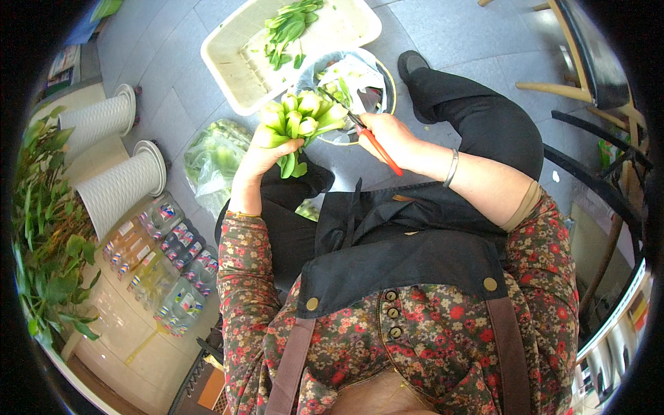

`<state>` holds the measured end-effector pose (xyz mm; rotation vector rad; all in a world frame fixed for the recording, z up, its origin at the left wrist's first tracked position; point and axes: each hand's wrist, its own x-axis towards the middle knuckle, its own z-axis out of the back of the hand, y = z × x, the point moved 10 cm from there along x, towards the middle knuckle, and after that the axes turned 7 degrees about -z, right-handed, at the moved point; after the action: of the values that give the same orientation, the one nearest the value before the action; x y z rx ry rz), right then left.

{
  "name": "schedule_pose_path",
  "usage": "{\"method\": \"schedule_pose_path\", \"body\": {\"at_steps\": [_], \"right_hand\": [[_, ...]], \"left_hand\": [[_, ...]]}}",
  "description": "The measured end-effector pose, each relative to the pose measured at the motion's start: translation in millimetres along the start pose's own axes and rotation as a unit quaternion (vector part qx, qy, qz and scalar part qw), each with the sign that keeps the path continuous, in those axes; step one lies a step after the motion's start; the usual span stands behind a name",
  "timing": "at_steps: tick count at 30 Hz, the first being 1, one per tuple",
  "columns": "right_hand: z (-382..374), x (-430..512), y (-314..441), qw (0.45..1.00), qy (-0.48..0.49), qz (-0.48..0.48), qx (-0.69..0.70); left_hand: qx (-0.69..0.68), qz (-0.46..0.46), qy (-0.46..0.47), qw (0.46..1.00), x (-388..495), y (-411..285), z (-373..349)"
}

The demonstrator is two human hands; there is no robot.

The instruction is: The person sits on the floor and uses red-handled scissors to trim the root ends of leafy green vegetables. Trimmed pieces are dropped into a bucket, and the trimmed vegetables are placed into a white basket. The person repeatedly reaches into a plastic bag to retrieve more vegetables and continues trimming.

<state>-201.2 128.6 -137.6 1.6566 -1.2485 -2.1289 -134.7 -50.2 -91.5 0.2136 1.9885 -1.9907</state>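
Note:
A bunch of leafy greens with pale, thick stem bases [298, 116] is gripped in my left hand [264, 148], bases up and leaves hanging below. My right hand [389, 137] holds red-handled scissors [381, 150], their dark blades beside the stem bases. Whether the blades touch a stem I cannot tell. Just beyond the hands stands a round bin [391, 85] lined with a plastic bag, holding green trimmings and crumpled white wrapping. Behind it a cream plastic basin [223, 67] contains a small pile of loose green leaves [290, 31].
A clear plastic bag of greens [215, 155] lies on the tiled floor at left. Farther left are packs of bottled drinks [166, 259], two white ribbed planters [122, 181] and leafy plants [52, 233]. Wooden-legged chairs [555, 91] stand at right.

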Motion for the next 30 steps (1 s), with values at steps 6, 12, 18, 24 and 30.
{"method": "schedule_pose_path", "body": {"at_steps": [6,12,18,24,30], "right_hand": [[23,-20,42,0.961,-0.139,0.147,-0.190],[13,-35,61,0.903,-0.168,0.219,-0.329],[11,-31,59,0.885,-0.176,0.224,-0.368],[5,-29,55,0.884,-0.162,0.211,-0.384],[-2,-19,16,0.982,-0.030,0.058,-0.177]], "left_hand": [[0.091,-0.050,0.010,0.995,7,1,5],[0.140,-0.053,0.008,0.989,7,-2,5],[0.142,-0.065,0.020,0.988,10,-6,-4],[0.102,-0.031,0.034,0.994,11,4,-13],[0.125,-0.017,0.053,0.991,9,22,-13]]}}
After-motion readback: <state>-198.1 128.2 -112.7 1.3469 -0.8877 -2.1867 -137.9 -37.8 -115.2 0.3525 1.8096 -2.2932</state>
